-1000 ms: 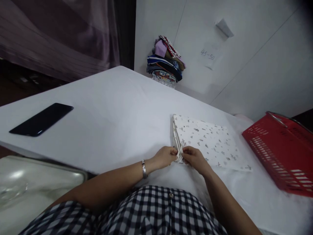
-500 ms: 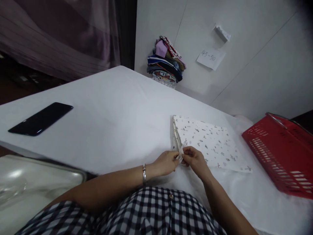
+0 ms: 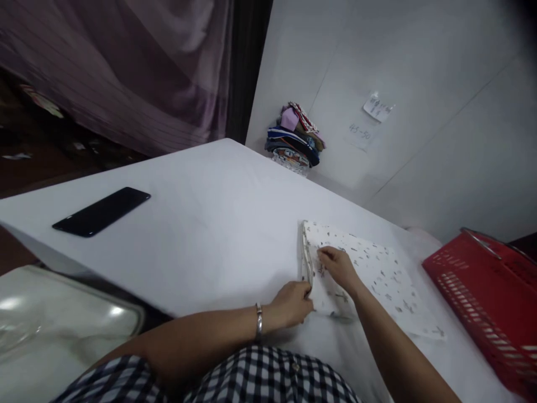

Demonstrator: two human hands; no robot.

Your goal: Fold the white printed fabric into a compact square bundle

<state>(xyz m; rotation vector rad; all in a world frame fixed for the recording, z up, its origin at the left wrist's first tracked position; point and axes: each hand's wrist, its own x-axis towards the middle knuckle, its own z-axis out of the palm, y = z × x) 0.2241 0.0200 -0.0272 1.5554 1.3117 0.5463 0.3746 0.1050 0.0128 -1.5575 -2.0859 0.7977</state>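
A folded white cloth (image 3: 381, 274) with small dark printed motifs lies flat on the white table, its layered edge facing left. My left hand (image 3: 292, 304), with a silver bracelet on the wrist, is closed on the near-left corner of this cloth. Over the cloth's left part is my right hand (image 3: 340, 270), its thumb and forefinger pinched together. Whether anything sits between those fingertips is too small to tell, and I cannot tell if they touch the fabric.
A black phone (image 3: 103, 211) rests on the table (image 3: 201, 224) at the left. On the right stands a red plastic basket (image 3: 478, 296). Folded clothes (image 3: 293, 137) are stacked by the wall, near taped paper notes (image 3: 377, 106). A glossy pale chair (image 3: 62, 319) is at lower left.
My right hand has left the cloth's near-left corner and moved right, over its top face. My left hand still grips that corner. The whole view has shifted slightly.
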